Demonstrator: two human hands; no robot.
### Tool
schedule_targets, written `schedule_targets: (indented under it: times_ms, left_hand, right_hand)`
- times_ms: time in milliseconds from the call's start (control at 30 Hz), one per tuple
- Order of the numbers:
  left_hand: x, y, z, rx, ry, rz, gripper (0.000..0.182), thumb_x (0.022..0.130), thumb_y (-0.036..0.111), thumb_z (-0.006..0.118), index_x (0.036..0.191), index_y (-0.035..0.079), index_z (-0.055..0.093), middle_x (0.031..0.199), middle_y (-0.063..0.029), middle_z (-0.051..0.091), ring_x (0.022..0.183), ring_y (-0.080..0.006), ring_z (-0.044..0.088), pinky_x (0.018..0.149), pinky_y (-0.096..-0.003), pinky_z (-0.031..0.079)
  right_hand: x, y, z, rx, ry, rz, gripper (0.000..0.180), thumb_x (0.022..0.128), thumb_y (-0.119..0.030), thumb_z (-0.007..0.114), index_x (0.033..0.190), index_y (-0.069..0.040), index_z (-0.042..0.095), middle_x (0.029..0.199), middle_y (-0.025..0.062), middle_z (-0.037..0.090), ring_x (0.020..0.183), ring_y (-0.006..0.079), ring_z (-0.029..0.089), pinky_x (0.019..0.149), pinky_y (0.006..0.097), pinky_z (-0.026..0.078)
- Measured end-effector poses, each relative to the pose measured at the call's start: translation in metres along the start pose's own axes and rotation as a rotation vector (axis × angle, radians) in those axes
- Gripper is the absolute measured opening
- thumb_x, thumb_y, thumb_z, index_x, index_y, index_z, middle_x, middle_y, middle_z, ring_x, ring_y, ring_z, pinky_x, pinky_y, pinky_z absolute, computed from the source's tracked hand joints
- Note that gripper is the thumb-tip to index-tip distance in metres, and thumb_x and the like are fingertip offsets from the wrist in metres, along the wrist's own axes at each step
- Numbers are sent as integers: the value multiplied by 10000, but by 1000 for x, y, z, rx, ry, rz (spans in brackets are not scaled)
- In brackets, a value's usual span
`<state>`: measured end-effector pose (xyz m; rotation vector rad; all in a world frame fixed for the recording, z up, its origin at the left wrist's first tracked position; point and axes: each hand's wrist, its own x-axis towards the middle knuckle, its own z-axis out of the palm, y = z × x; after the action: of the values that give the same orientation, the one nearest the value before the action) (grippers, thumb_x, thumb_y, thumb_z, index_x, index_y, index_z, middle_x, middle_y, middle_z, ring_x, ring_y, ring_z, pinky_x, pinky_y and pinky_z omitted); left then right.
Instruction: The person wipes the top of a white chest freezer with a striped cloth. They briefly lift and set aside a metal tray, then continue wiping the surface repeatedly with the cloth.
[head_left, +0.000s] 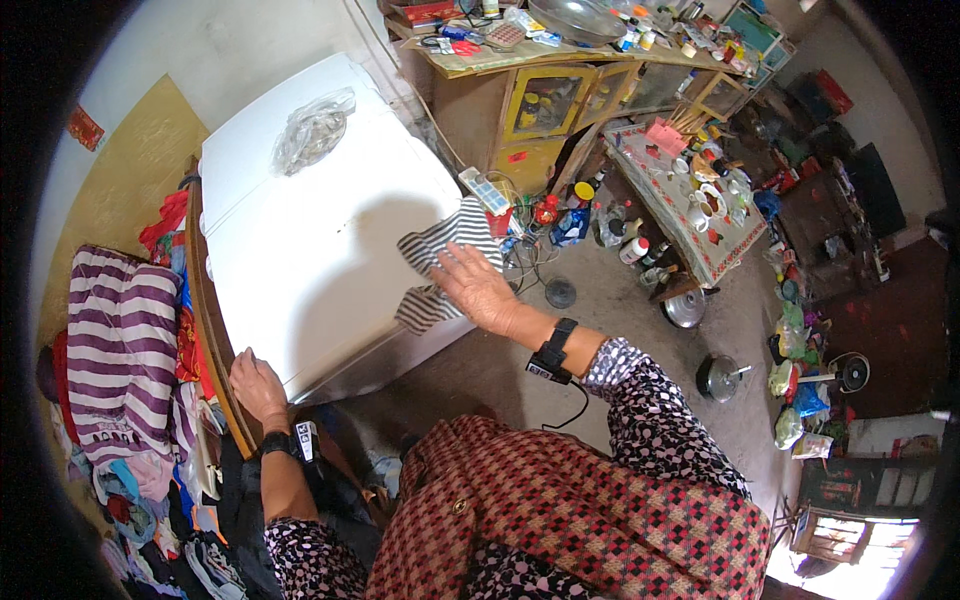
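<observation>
A white chest freezer stands before me, its top partly in my shadow. At its right front edge, my right hand holds a black-and-white striped cloth against the surface under its palm and fingers. The cloth bunches on both sides of the hand and reaches over the freezer's edge. My left hand rests at the near left corner of the lid, beside a wooden board edge, with nothing in it. A crumpled clear plastic bag lies towards the back of the top.
A striped cushion and piled clothes lie to the left. Right of the freezer are tangled cables, bottles and a low table with cups. A cluttered wooden cabinet stands behind. Pot lids lie on the floor.
</observation>
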<state>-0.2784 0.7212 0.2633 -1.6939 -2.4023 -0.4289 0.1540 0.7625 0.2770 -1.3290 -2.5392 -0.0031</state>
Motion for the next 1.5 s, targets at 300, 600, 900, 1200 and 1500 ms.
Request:
schedule_targets:
  times_ms: [300,600,900,1200,1500]
  left_hand:
    - [0,0,-4,-22,21,25,357,910,212,467,1208,64,596,1255,-140,550,1153,-328,487,987,-436,380]
    - [1,-14,9,5,96,50,282,897,152,499,1118,45,636,1179,-138,604,1123,-321,534,988,-417,408]
    - [-4,-18,27,6,131,68,282,889,245,504,1139,166,609,1197,-60,585,1133,-285,511,916,-461,419]
    - [-8,6,10,-193,197,116,462,880,397,543,1245,114,540,1243,-88,554,1175,-276,478,975,-449,355]
    - [-44,51,-25,-470,95,360,713,789,384,693,1378,71,440,1387,-154,432,1327,-346,336,1084,-528,231]
  right_hand:
    - [41,-92,31,79,180,-272,425,845,-146,537,1256,-38,541,1325,200,506,1320,366,392,1113,507,276]
    - [113,-215,76,360,241,-448,357,808,-181,557,1114,-3,602,1203,227,566,1206,394,484,1063,529,332]
    - [114,-161,73,280,179,-242,282,779,-69,551,1052,-1,581,1126,202,581,1137,381,519,996,474,391]
    - [111,-104,49,190,361,470,343,788,-161,677,1080,2,599,1042,198,597,1010,374,536,910,488,385]
    - [122,-155,53,942,388,372,398,918,-114,478,1286,38,479,1247,215,543,1160,314,527,1010,379,400]
